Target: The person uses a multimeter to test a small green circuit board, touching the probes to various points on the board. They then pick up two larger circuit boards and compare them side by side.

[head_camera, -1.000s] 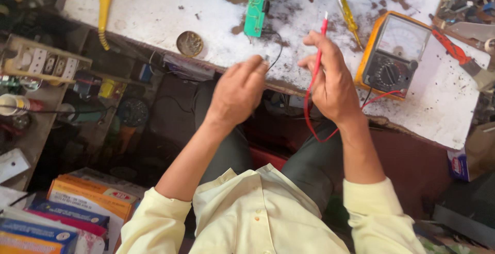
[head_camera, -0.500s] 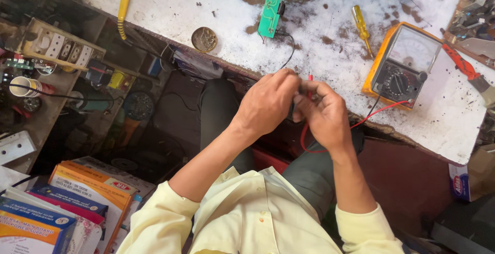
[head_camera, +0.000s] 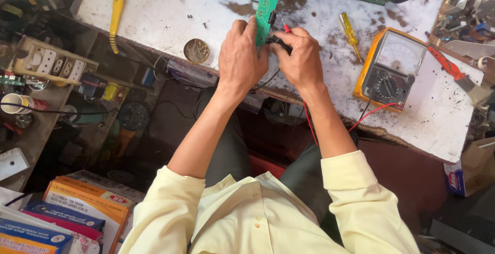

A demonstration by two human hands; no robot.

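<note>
A small green circuit board [head_camera: 266, 11], thin, stiff and likely light and fragile, stands upright on the stained white table [head_camera: 165, 12]. The left hand [head_camera: 241, 58] pinches its edge, the safest hold, while the right hand's [head_camera: 301, 61] fingers grip 2 probes beside a yellow meter [head_camera: 389, 68].

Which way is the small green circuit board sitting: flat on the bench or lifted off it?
Lifted and tilted. The left hand grips the green circuit board by its lower end while the right hand holds probes against it.
</note>
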